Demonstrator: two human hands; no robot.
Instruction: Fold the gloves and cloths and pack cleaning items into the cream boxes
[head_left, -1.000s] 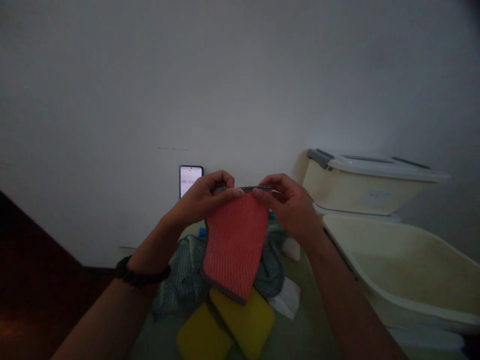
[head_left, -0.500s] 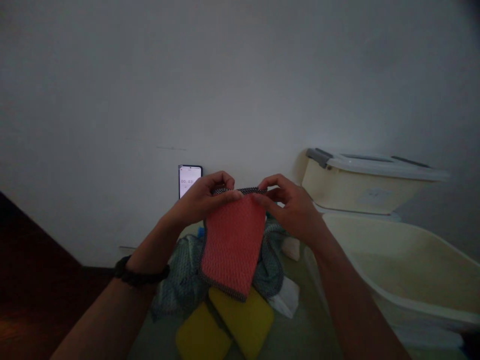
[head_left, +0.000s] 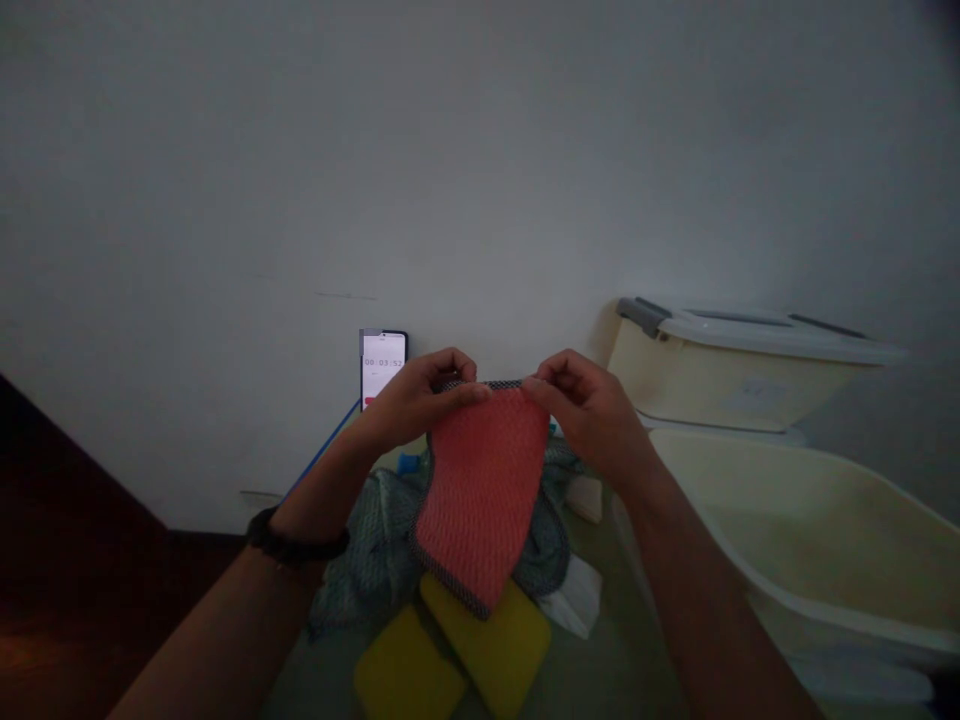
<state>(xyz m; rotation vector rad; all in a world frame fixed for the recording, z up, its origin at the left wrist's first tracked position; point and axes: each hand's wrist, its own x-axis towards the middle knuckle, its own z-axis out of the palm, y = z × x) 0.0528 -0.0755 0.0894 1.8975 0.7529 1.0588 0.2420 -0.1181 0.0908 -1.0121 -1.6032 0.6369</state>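
A red mesh cloth [head_left: 484,490] with a dark stitched border hangs in front of me, held up by its top edge. My left hand [head_left: 416,400] pinches the top left corner, and a dark band sits on that wrist. My right hand [head_left: 589,410] pinches the top right corner with curled fingers. Below the cloth lie two yellow pads [head_left: 491,640] and a heap of grey-green cloths [head_left: 375,560] on the surface.
A phone [head_left: 383,362] showing a timer leans against the white wall behind my hands. To the right stand a cream tub [head_left: 825,540] and a lidded cream bin [head_left: 742,370]. A white folded piece [head_left: 574,595] lies by the heap.
Both hands and the red cloth shifted slightly to the right. My right hand's fingers closed tighter on the top edge.
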